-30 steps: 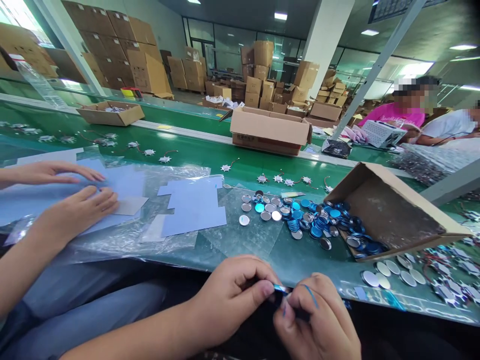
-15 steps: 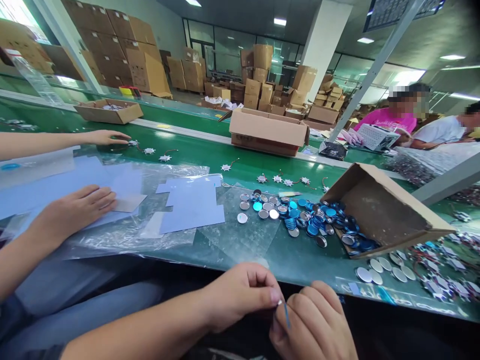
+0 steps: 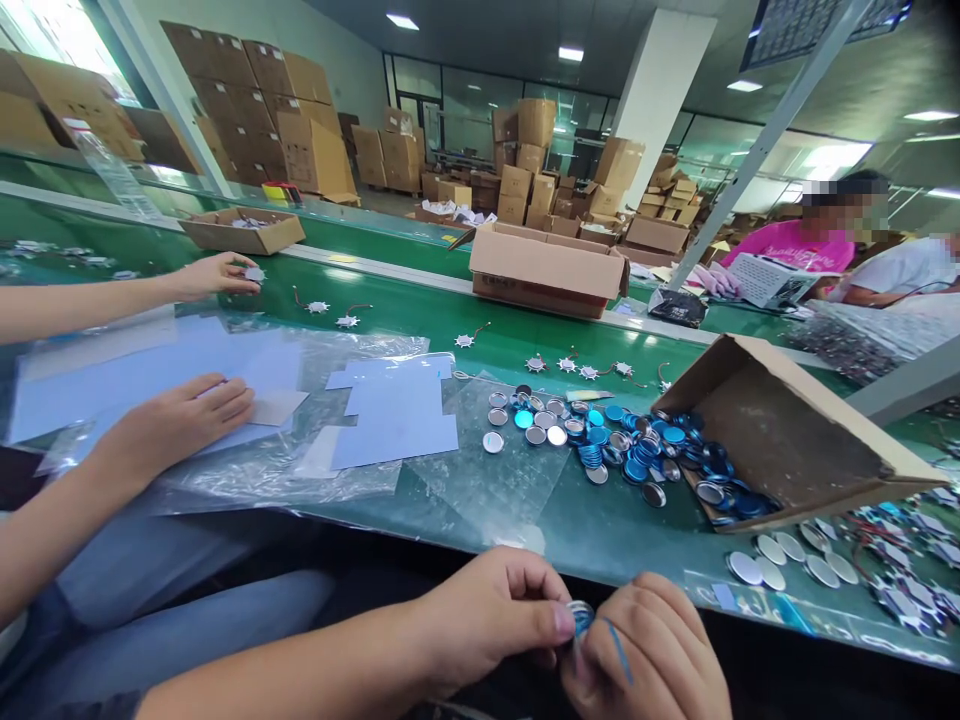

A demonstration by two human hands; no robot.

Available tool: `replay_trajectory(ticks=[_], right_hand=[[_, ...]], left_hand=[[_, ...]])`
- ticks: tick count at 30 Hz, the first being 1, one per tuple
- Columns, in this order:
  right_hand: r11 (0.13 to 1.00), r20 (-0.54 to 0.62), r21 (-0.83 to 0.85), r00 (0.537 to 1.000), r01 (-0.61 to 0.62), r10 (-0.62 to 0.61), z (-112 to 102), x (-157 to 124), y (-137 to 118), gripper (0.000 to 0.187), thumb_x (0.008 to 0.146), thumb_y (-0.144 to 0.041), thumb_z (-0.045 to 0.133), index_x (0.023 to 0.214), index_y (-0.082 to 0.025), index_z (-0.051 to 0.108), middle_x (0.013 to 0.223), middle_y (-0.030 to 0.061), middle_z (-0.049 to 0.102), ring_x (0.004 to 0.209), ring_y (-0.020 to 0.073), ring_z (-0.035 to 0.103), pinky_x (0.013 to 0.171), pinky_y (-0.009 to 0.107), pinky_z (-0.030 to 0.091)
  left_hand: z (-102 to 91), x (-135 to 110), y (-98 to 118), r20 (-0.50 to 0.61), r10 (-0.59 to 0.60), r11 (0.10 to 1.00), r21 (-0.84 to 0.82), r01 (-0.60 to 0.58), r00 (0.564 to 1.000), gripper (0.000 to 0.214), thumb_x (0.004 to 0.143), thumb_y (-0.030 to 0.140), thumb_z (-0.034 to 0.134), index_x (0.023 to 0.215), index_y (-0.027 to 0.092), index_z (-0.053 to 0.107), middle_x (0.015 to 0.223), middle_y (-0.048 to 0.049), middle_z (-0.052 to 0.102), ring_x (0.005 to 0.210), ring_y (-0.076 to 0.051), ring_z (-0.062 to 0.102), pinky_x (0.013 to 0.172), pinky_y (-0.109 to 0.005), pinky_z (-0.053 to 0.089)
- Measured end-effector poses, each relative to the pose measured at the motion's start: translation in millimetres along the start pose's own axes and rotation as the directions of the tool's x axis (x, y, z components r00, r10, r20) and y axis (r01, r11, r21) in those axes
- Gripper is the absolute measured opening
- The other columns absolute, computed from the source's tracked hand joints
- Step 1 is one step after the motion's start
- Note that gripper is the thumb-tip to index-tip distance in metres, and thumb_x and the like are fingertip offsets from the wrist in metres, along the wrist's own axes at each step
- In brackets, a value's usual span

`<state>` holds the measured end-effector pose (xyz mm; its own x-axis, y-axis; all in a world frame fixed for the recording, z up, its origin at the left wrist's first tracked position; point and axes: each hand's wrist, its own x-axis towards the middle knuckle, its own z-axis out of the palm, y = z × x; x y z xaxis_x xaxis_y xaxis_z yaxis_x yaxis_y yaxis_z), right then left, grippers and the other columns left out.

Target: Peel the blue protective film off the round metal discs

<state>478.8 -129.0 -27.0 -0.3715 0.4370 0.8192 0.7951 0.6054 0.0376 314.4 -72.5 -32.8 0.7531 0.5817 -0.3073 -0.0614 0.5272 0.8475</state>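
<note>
At the bottom of the head view, my left hand (image 3: 491,610) and my right hand (image 3: 649,655) meet just below the table's front edge. Between their fingertips they pinch a small round metal disc (image 3: 579,614) with a blue film on it. A thin blue strip of film (image 3: 621,650) curls over my right fingers. A heap of the same blue and silver discs (image 3: 622,445) spills from a tipped cardboard box (image 3: 787,430) on the green table (image 3: 600,530) ahead of my hands.
A neighbour on my left has one hand (image 3: 176,425) on blue sheets (image 3: 394,415) over clear plastic and the other hand (image 3: 214,275) far out holding a small star-shaped part. Peeled silver discs (image 3: 787,560) lie at right. A cardboard box (image 3: 547,270) stands beyond.
The disc now shows between my fingertips with the blue strip lying over my right fingers. The neighbour's far hand reached out from the blue sheets and lifted a star-shaped part.
</note>
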Motion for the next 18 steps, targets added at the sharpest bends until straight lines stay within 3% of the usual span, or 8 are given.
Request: replay_trajectory(ticks=[5,7,10,13,16,18], right_hand=[[0.997,0.100,-0.005,0.992,0.077,-0.076,-2.1,-7.0,-0.3,0.016,0.076,-0.002,0.052,0.071,-0.015,0.045,0.062,-0.0014,0.049,0.062,0.0077,0.044,0.072,0.029,0.039],[0.997,0.122,0.018,0.989,0.075,-0.077,-9.7,-10.9,7.3,0.016,0.079,-0.003,0.051,0.070,-0.015,0.044,0.061,-0.0016,0.047,0.062,0.0076,0.043,0.072,0.028,0.038],[0.996,0.072,0.044,0.995,-0.075,0.071,-20.7,-15.6,20.5,0.016,0.079,-0.004,0.052,0.070,-0.015,0.044,0.062,0.0001,0.046,0.064,0.0077,0.041,0.070,0.028,0.036],[0.976,0.047,0.039,0.976,-0.213,0.211,-22.1,-14.6,23.4,0.006,0.081,-0.007,0.055,0.080,-0.012,0.053,0.075,0.0045,0.054,0.075,0.0086,0.048,0.072,0.026,0.040],[0.984,0.009,0.018,0.984,-0.175,0.175,-15.8,-8.3,16.5,0.016,0.084,-0.011,0.059,0.100,-0.009,0.061,0.090,0.0089,0.060,0.084,0.0108,0.054,0.074,0.027,0.043],[0.991,0.001,-0.005,0.991,-0.132,0.132,-12.6,-3.6,12.0,0.018,0.082,-0.009,0.063,0.100,-0.009,0.064,0.087,0.0080,0.062,0.080,0.0114,0.054,0.074,0.028,0.041]], left_hand=[[2.4,6.7,2.1,-0.205,-0.012,0.953,-0.300,-0.052,0.979,0.047,0.059,0.046,0.084,0.073,0.013,0.053,0.067,0.0009,0.056,0.060,-0.009,0.051,0.059,-0.023,0.046],[0.6,8.2,5.7,-0.246,0.008,0.935,-0.341,-0.095,0.969,0.046,0.063,0.046,0.082,0.074,0.014,0.051,0.067,0.0013,0.056,0.060,-0.009,0.051,0.058,-0.023,0.047],[-2.1,8.0,8.8,-0.246,0.036,0.945,-0.307,-0.113,0.968,0.046,0.064,0.046,0.083,0.075,0.013,0.052,0.069,-0.0001,0.057,0.062,-0.009,0.053,0.060,-0.023,0.049],[-1.7,7.4,7.3,-0.211,0.044,0.956,-0.273,-0.102,0.977,0.047,0.063,0.046,0.084,0.076,0.012,0.053,0.069,-0.0007,0.057,0.063,-0.010,0.055,0.062,-0.025,0.049],[0.6,7.5,4.0,-0.158,0.077,0.977,-0.184,-0.106,0.984,0.051,0.062,0.049,0.085,0.077,0.012,0.054,0.070,-0.0010,0.058,0.063,-0.010,0.054,0.064,-0.025,0.046],[2.2,7.0,1.8,-0.118,0.138,0.984,-0.092,-0.150,0.983,0.051,0.062,0.049,0.086,0.075,0.011,0.055,0.072,-0.0010,0.057,0.064,-0.008,0.052,0.065,-0.022,0.042]])
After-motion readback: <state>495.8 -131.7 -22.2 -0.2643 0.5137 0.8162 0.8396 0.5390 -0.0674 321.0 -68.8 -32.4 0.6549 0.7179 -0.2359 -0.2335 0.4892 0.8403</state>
